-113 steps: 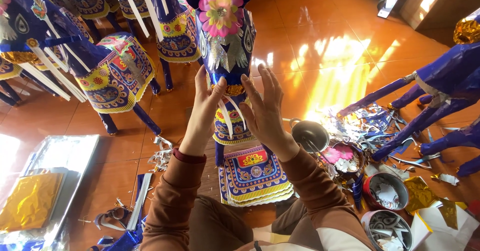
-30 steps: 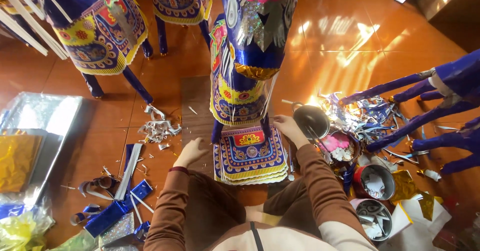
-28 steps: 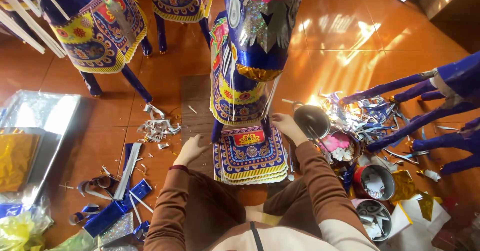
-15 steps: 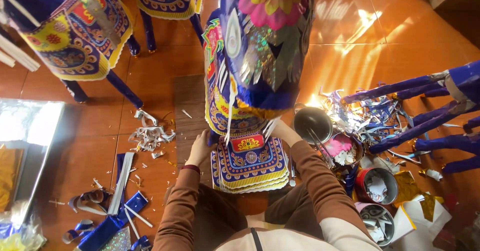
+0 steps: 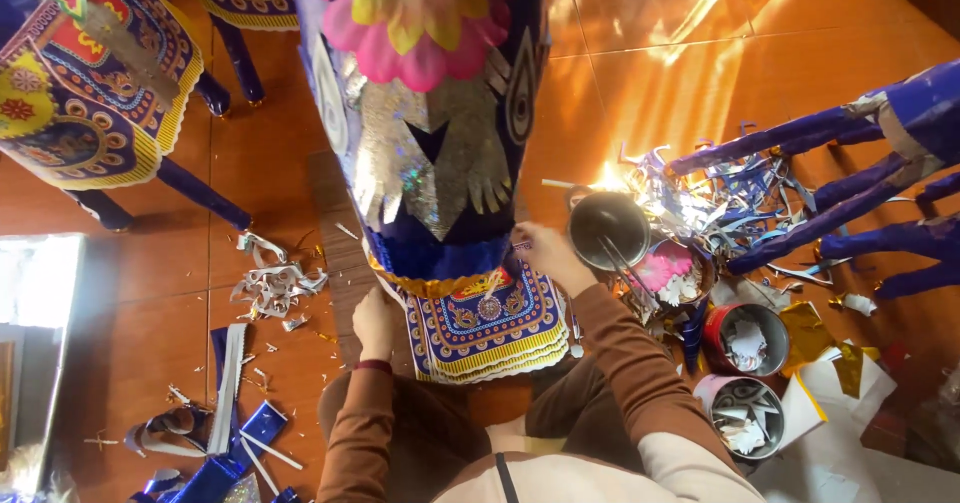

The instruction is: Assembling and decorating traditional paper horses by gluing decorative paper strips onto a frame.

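Both hands have dropped from high on the paper horse's chest to its base. Left hand (image 5: 377, 321) presses, fingers curled, on the left edge of the patterned paper drape (image 5: 490, 323); its grip looks closed on that edge, though partly hidden. Right hand (image 5: 541, 253) pinches the drape's upper right corner. Between the hands, the drape fans toward the person, under the purple paper horse (image 5: 430, 113). A metal bowl (image 5: 608, 229) sits just right of the right hand.

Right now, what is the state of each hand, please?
Left hand: curled, touching the left edge of the patterned paper stack; grip cannot be told.
Right hand: at the stack's upper right corner, beside the blue figure; grip cannot be told.
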